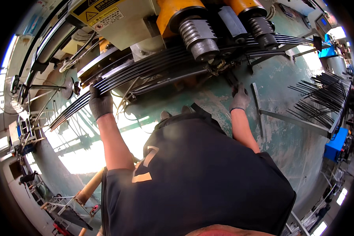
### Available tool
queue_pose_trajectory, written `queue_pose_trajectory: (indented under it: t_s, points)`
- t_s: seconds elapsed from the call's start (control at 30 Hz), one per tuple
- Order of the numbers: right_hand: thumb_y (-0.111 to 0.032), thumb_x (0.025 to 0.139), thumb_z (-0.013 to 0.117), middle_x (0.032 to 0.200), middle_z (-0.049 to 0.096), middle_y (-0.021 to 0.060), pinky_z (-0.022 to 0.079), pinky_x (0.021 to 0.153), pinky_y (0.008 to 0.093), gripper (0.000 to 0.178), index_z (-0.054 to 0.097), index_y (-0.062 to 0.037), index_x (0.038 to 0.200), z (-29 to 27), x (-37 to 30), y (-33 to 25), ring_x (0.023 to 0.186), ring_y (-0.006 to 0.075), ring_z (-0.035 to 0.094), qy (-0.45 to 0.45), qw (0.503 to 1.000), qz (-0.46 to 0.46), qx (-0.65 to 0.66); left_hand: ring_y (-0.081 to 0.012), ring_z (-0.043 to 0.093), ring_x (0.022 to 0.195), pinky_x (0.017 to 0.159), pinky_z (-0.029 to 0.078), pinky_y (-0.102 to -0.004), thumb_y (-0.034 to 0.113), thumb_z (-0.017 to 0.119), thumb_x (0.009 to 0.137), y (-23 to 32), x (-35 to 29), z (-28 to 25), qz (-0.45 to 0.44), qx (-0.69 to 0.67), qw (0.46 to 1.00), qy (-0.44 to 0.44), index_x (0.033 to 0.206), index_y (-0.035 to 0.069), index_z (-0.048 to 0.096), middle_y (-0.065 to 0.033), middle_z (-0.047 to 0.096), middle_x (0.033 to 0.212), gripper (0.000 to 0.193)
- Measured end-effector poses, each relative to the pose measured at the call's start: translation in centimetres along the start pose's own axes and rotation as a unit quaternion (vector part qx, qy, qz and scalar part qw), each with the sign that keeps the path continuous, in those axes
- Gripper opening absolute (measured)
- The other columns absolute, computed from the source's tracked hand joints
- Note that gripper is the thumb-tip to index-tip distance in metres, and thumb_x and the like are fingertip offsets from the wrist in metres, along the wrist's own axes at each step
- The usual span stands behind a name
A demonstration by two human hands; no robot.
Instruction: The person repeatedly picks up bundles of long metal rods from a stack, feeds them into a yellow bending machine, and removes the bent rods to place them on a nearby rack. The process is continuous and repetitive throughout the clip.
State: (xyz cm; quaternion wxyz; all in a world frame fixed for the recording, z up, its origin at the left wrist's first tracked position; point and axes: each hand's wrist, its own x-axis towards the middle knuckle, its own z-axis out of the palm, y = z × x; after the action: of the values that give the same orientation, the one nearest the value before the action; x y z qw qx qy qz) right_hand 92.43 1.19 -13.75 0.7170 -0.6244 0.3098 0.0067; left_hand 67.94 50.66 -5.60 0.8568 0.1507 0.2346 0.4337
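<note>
A bundle of long, thin dark metal rods [141, 70] runs side by side across the front of a machine. My left hand [101, 104], in a grey glove, is closed around the rods near their left end, with the thumb and fingertips partly hidden. On the right, my gloved right hand [240, 98] has its fingers curled at the lower end of a dark, blurred part [231, 80] under the machine. What those fingers hold cannot be made out. Above the rods, two thick ridged metal cylinders [198, 37] stick out of orange housings [181, 11].
A light machine cover [122, 25] with warning labels stands at the far left. More dark rods [322, 94] lie on a metal rack [295, 119] at the right, near a blue box [336, 144]. Sunlight falls on the green floor [185, 153]. A wooden pole [91, 185] is at lower left.
</note>
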Motion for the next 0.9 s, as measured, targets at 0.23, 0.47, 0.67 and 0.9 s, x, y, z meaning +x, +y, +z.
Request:
queue_pose_trajectory:
  t_s: [0.23,0.47,0.67,0.9]
  points:
    - [-0.027,0.098,0.069,0.087,0.071,0.0072,0.048,0.068,0.03,0.029,0.07,0.0028,0.096,0.4,-0.8,2.7,0.072,0.0137,0.063,-0.065,0.995,0.015,-0.072,-0.0302,0.062,0.119,0.11,0.049,-0.0444,0.029,0.051,0.109,-5.4,-2.8,3.3,0.034,0.064,0.996,0.058,0.127,-0.002,0.059,-0.0179,0.066,0.126,0.038]
    - [-0.026,0.098,0.07,0.089,0.072,0.0058,0.049,0.068,0.03,0.028,0.071,0.0019,0.099,2.8,-1.8,5.7,0.074,0.014,0.065,-0.137,0.974,-0.007,-0.18,-0.0352,0.058,0.125,0.116,0.042,-0.0502,0.026,0.049,0.109,-6.1,-4.3,2.8,-0.117,-0.021,0.991,-0.062,0.124,-0.004,0.059,-0.0203,0.064,0.128,0.035]
    - [-0.036,0.096,0.074,0.073,0.07,0.003,0.044,0.049,0.0276,0.035,0.072,-0.0026,0.087,-1.1,-2.8,10.4,0.057,0.0121,0.063,-0.112,0.973,0.013,-0.203,-0.0396,0.056,0.128,0.114,0.04,-0.0602,0.035,0.046,0.109,6.7,-1.3,-5.0,0.074,0.208,0.971,-0.086,0.136,0.0,0.053,-0.0211,0.061,0.135,0.045]
    - [-0.043,0.097,0.066,0.073,0.069,0.0052,0.045,0.055,0.0338,0.044,0.073,-0.0042,0.078,-4.7,-7.7,15.2,0.061,0.0175,0.061,0.034,0.915,0.046,-0.399,-0.0409,0.062,0.119,0.106,0.047,-0.0638,0.032,0.043,0.106,27.1,2.9,-13.6,0.144,-0.039,0.984,0.101,0.127,0.001,0.056,-0.0221,0.062,0.129,0.04]
